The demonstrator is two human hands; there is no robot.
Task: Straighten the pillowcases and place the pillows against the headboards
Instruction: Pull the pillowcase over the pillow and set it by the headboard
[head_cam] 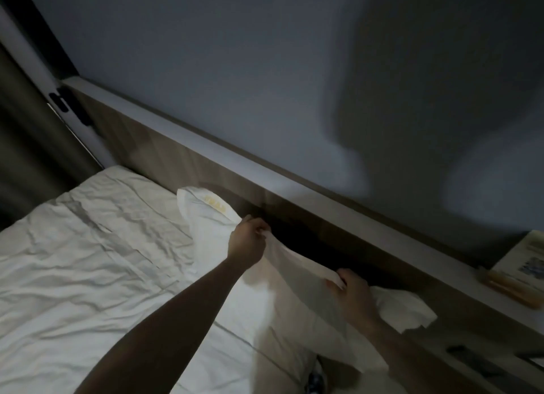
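Dim light covers everything I see through the head camera, so fine detail is hard to read. A white pillow in a loose, creased fabric pillowcase (273, 281) lies at the head of the bed, its long upper edge running along the base of the long wood-grain headboard (182, 158), with a dark shadowed gap showing between that edge and the board.

My left hand (248, 240) reaches forward over the pillow with its fingers curled round the top edge of the pillowcase, pinching the fabric near the far end. My right hand (350, 290) grips the same edge nearer to me, the fingers folded over the cloth and the thumb side pressed on it. Between the two hands the edge is drawn into a fairly straight line. Beyond the left hand the far end of the pillowcase stands up in a rounded fold with a small yellow mark on it (too blurred for me to read). Past the right hand a loose flap of the case spreads toward the headboard.

The pillow rests on a crumpled white bed sheet (88, 246) that fills the lower left of the view. A flat pale ledge tops the headboard, and on it at the far right sits a light-coloured printed card or booklet (527, 261). Behind it is a plain grey wall (265, 69), crossed by soft shadows.
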